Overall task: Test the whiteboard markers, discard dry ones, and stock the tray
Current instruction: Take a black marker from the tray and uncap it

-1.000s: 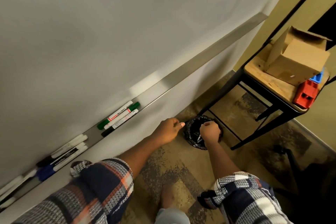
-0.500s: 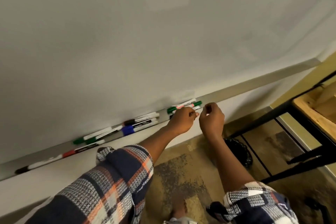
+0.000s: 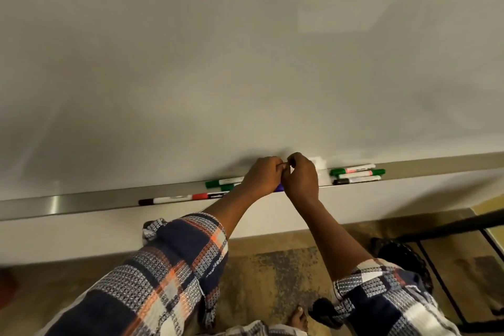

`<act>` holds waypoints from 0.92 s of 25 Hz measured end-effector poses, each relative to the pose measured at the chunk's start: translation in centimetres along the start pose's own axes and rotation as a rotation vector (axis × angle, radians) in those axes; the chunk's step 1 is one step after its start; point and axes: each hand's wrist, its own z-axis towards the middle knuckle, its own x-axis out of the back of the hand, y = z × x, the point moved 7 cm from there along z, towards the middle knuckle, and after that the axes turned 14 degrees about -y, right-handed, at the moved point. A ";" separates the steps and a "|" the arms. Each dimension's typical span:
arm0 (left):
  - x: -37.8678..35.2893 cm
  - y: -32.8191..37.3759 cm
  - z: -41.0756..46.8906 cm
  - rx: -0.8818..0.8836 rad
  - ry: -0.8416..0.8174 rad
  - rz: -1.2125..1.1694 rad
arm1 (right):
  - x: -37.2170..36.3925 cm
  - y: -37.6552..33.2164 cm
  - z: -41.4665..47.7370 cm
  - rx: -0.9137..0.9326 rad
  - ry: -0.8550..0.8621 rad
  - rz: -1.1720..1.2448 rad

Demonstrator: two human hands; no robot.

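The blue marker point(image 3: 279, 187) lies in the tray point(image 3: 81, 200) near its middle, mostly hidden under the hands. It looks light, stiff and smooth, so hold it round its body. The left hand point(image 3: 261, 176) and right hand point(image 3: 301, 177) curl their fingers, tips touching; I cannot tell what they pinch. More markers point(image 3: 357, 174) lie toward the tray's right end.
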 end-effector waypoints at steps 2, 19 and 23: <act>1.9 -3.3 -1.3 0.058 0.042 -0.010 | -2.7 -2.8 -0.1 0.058 -0.044 -0.048; 13.4 -21.1 -13.5 0.438 0.481 -0.143 | -23.5 -15.7 -4.4 0.510 -0.678 -0.773; 13.3 -21.3 -13.5 0.425 0.457 -0.129 | -23.7 -15.2 -3.6 0.400 -0.714 -0.670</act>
